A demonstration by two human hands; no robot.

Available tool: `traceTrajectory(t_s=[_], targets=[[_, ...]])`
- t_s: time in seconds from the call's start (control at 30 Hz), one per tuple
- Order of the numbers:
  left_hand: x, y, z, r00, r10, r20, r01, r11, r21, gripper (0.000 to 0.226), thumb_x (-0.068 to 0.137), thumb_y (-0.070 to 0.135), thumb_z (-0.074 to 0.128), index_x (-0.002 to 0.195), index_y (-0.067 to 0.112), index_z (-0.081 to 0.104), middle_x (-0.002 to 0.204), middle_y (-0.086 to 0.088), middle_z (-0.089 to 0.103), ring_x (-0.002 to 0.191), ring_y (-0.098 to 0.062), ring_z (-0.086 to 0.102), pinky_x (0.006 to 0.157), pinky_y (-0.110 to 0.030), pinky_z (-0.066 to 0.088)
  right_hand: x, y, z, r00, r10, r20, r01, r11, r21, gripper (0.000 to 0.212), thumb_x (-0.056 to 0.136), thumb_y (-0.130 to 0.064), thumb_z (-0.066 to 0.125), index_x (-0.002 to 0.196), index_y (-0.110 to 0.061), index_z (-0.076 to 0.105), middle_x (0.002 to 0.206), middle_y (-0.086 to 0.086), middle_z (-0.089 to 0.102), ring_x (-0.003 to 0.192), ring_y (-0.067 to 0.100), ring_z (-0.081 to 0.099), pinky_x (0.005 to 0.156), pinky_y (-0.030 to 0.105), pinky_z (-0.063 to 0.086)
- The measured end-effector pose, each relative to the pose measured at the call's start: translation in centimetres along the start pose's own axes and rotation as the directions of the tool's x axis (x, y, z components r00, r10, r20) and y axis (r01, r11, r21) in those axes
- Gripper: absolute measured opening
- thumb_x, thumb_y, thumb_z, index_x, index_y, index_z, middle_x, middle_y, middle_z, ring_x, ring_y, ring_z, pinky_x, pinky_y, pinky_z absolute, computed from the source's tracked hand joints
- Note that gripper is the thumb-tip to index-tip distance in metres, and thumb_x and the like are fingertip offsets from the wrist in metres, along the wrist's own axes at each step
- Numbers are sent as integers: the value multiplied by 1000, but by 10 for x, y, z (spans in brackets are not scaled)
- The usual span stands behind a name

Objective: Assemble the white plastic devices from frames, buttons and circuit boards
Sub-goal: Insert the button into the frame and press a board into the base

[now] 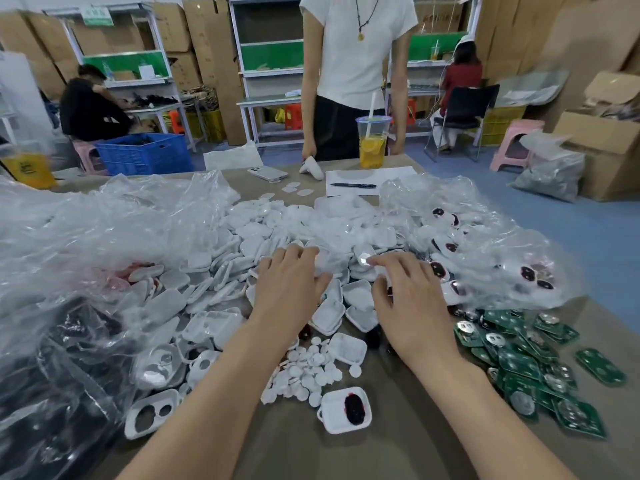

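Head view: left hand (291,282) and right hand (408,299) rest relaxed and empty on the heap of white rounded plastic frames (242,244); green circuit boards (519,362) lie just beside the right hand, on its outer side.

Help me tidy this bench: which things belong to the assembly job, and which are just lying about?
For the job: white shells, frames with holes, round buttons, green circuit boards.
Lying about: drink cup, phone, pen, sheet of paper.
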State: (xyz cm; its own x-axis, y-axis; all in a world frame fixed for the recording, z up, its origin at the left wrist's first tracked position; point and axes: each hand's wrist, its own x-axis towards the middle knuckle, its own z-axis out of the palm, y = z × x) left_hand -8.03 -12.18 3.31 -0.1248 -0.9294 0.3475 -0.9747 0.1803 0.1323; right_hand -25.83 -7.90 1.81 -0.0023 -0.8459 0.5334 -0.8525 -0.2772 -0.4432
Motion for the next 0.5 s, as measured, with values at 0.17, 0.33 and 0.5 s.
traceTrajectory(t_s=[0.17, 0.33, 0.5], targets=[[7, -3, 6, 996, 27, -79, -28, 1000, -11, 22, 103, 38, 45, 115, 27, 61, 116, 6, 60, 110, -19, 50, 96, -33, 27, -1, 10, 6, 1000, -20, 7, 19, 998, 65, 33, 95, -15, 49, 125, -20, 62, 124, -1, 57, 107, 11, 38, 96, 31, 38], [-9, 5, -13, 976, 57, -212, -101, 974, -201, 15, 101, 29, 53, 103, 19, 63, 105, 7, 65, 102, -19, 54, 98, -31, 27, -1, 6, 4, 999, 35, 13, -38, 944, 327, 32, 100, -23, 49, 130, -30, 58, 127, -13, 54, 116, -2, 40, 99, 18, 36], [-46, 7, -30, 976, 45, -211, -119, 929, -351, 17, 100, 36, 51, 93, 26, 63, 97, 18, 63, 101, -8, 50, 96, -25, 28, -2, -7, -5, 976, 89, 200, -204, 697, 687, 41, 93, -49, 60, 134, -42, 55, 119, -25, 63, 115, -5, 57, 91, 12, 47]])
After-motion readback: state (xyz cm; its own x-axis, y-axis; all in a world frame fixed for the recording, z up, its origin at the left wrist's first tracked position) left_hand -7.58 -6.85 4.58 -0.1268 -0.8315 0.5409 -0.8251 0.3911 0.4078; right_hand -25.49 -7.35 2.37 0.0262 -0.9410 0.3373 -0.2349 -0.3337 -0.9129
